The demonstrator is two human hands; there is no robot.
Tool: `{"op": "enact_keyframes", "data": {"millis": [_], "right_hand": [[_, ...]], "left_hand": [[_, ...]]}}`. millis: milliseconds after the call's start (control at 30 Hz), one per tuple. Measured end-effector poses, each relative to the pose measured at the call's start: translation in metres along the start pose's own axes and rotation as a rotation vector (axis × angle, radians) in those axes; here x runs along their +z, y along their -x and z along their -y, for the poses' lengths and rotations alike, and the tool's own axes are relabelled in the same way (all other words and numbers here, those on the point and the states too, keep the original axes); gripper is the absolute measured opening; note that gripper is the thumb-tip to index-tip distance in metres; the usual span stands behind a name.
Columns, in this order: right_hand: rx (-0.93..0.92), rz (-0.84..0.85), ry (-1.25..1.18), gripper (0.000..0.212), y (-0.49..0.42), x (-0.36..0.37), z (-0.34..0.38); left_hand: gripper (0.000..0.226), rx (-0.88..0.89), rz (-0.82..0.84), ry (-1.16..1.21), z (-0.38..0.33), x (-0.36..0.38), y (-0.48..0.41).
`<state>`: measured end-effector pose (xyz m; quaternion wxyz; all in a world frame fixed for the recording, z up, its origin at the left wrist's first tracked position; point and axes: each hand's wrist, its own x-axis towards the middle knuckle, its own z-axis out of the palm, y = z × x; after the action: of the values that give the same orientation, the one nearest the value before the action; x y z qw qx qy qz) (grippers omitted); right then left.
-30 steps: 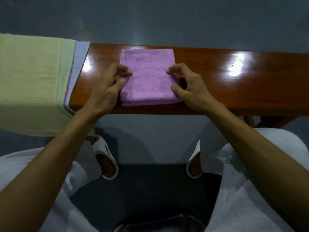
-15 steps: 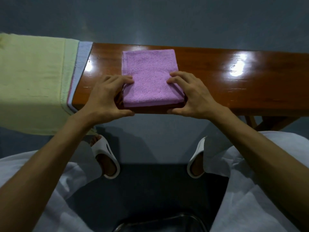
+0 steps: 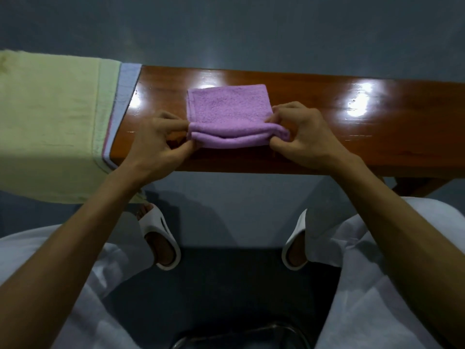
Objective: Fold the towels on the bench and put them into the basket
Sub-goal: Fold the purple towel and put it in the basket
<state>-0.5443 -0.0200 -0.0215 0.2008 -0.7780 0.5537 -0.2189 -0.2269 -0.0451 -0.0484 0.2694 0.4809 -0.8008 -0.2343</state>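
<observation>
Purple towel (image 3: 227, 107): we see it folded small on the bench (image 3: 327, 117), its near edge lifted.
Left hand (image 3: 156, 149): our thumb and fingers pinch the towel's near left corner.
Right hand (image 3: 302, 137): ours pinches the near right corner.
Other towels (image 3: 50, 122): a yellow-green stack drapes the bench's left end.
Basket (image 3: 241, 336): its rim shows at the near edge.

Perhaps the basket (image 3: 271, 326), only a dim rim at bottom edge; bench (image 3: 377, 137) end off-frame right
</observation>
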Motion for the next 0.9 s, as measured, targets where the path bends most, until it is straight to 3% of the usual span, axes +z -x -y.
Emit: {"op": "enact_keyframes", "data": {"millis": [133,267,367,633,900], "right_hand": [[0.026,-0.042,-0.080,0.011,-0.006,-0.002,0.004],[0.084,-0.100,-0.145,0.018,-0.014,0.000,0.001],[0.179,-0.140,-0.182,0.024,-0.022,0.002,-0.004],[0.389,-0.251,-0.153,0.033,-0.049,0.024,-0.016],[0.461,-0.290,-0.102,0.044,-0.057,0.026,-0.013]], "left_hand": [[0.048,-0.070,0.016,0.149,-0.003,0.002,-0.008],[0.040,-0.163,-0.004,0.284,-0.015,0.008,-0.014],[0.031,-0.221,-0.045,0.235,-0.021,0.015,-0.020],[0.042,-0.438,-0.154,0.223,-0.023,0.026,-0.040],[0.036,-0.460,-0.203,0.161,-0.018,0.028,-0.038]]}}
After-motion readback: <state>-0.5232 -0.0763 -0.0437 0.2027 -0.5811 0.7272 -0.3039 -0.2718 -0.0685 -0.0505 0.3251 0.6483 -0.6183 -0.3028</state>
